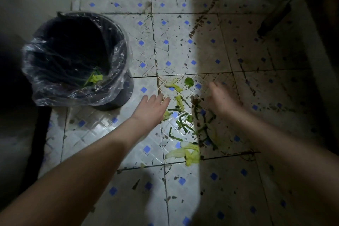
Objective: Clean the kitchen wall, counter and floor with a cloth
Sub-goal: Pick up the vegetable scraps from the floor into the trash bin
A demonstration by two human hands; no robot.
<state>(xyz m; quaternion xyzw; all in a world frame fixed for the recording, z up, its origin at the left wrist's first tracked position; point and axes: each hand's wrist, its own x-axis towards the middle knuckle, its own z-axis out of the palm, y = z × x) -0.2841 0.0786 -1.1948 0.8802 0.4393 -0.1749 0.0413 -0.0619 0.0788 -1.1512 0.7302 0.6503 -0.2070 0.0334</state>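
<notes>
Green and yellow vegetable scraps (185, 124) lie scattered on the dirty tiled floor (183, 47), which is white with small blue diamonds. My left hand (152, 108) reaches out over the floor just left of the scraps, fingers straight and holding nothing. On the other side of the scraps my right hand (222, 100) hovers in shadow, blurred, fingers spread and empty. No cloth is in view.
A black bin (117, 97) lined with a clear plastic bag stands at the left, with a few vegetable scraps inside. A dark wall runs along the left edge. A long dark handle (275, 18) leans at the top right. Dark stains speckle the tiles.
</notes>
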